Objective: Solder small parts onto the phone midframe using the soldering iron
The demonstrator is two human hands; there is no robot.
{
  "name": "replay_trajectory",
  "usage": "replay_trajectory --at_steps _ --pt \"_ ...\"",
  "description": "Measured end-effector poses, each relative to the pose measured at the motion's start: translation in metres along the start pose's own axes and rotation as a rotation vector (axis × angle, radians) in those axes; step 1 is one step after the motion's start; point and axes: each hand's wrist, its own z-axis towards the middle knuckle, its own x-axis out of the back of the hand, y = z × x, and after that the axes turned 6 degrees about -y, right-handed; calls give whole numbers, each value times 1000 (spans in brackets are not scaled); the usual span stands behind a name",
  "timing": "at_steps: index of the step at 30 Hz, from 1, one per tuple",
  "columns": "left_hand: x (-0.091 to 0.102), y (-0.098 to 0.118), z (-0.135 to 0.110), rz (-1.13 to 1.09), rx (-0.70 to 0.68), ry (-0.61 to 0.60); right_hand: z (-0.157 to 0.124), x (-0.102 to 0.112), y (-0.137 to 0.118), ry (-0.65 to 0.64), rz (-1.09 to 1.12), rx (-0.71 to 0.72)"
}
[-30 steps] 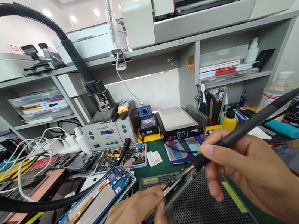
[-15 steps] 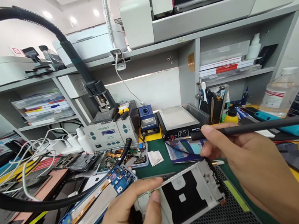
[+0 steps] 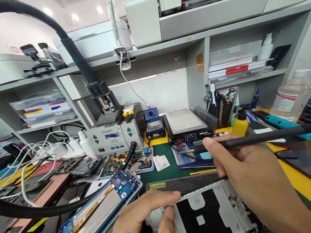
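My left hand (image 3: pixel 144 222) pinches a phone mid-frame (image 3: pixel 224 216), silver-white with a black patch, by its upper left edge between thumb and index finger. The frame is tilted above a black perforated mat (image 3: pixel 181 185). My right hand (image 3: pixel 245 173) is closed around the black handle of a soldering iron (image 3: pixel 236 142), gripped like a pen. Its thin metal tip points left, apart from the frame and beyond its upper edge. The right hand hides the frame's upper right corner. To the left, a blue phone housing (image 3: pixel 100 214) with an orange flex cable lies on other parts.
A hot-air station (image 3: pixel 114 138) and a heating plate (image 3: pixel 184 121) stand at the back. A thick black hose (image 3: pixel 49 210) loops across the left. Circuit boards fill a tray (image 3: pixel 153 168). A yellow bottle (image 3: pixel 239 125) and a clear bottle (image 3: pixel 291 99) stand right.
The phone frame and my left hand have shifted slightly right and down. The soldering iron has moved slightly left and down, and its tip now shows. The perforated mat's far edge has come into view.
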Motion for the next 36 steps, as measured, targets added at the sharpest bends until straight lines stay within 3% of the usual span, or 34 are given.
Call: replay_trajectory --at_steps 10,18,28,36 --pt "-3 1 0 13 -73 -49 -4 -5 -3 38 -16 -7" --pt "-6 4 -5 -51 109 59 1 -1 6 4 -35 17" --pt "-5 3 -4 18 37 81 -4 0 -2 -5 -69 -64" --pt "-5 0 -4 18 -7 94 1 -1 7 22 -103 19"
